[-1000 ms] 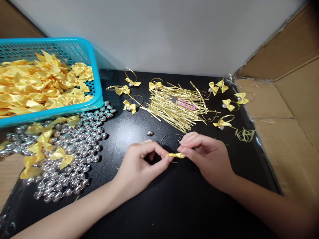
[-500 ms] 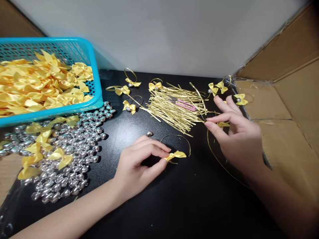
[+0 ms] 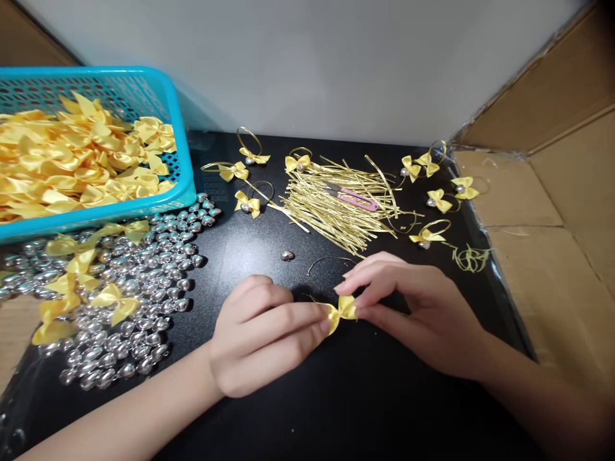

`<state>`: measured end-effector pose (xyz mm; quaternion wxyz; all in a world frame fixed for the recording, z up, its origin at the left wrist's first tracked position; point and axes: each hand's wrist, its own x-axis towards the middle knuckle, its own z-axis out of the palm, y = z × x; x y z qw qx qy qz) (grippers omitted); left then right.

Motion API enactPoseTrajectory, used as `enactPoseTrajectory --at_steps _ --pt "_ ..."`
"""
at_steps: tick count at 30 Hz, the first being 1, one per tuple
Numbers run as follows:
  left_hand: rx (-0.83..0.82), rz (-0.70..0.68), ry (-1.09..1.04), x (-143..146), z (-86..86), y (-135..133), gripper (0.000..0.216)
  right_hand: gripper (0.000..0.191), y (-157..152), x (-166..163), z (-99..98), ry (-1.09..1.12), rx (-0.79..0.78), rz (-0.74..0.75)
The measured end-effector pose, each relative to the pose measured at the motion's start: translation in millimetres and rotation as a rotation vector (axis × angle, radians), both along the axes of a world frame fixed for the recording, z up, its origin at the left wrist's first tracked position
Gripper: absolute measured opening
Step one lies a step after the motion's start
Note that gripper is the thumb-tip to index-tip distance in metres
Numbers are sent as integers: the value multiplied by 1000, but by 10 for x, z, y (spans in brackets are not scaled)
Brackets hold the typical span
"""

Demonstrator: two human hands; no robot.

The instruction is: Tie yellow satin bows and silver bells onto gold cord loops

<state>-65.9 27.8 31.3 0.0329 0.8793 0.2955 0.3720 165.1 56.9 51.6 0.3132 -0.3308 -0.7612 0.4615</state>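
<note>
A yellow satin bow (image 3: 342, 310) is held between my two hands above the black table. My left hand (image 3: 271, 336) pinches its left loop between thumb and fingers. At the other loop, my right hand (image 3: 408, 304) closes its thumb and fingertips on the bow's edge. A thin gold wire (image 3: 331, 258) curves up behind the bow; where it joins is hidden by the fingers. Just beyond my left hand lies a single silver bead (image 3: 287, 255). Behind the hands, a pile of gold twist ties (image 3: 331, 211) carries pink thread snips (image 3: 358, 199).
At the left, a blue basket (image 3: 185, 153) holds many yellow bows, with silver beads (image 3: 139, 314) spread before it. Finished-looking bows with beads and wire loops, such as one bow (image 3: 427, 237), lie around the twist ties. Cardboard (image 3: 523, 192) borders the right side.
My right hand has come left and down from beside the twist ties to grip the bow. The bow has turned to face upward, and my left hand's fingers have closed further.
</note>
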Motion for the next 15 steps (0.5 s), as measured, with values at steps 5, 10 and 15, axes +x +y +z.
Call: enactPoseTrajectory --at_steps 5,10,15 --pt "106 27 -49 15 -59 -13 8 10 -23 -45 -69 -3 122 99" --pt "-40 20 3 29 4 -37 6 13 -79 -77 -130 50 -35 43" --pt "13 1 11 44 8 -13 7 13 -107 -137 -183 215 -299 -112"
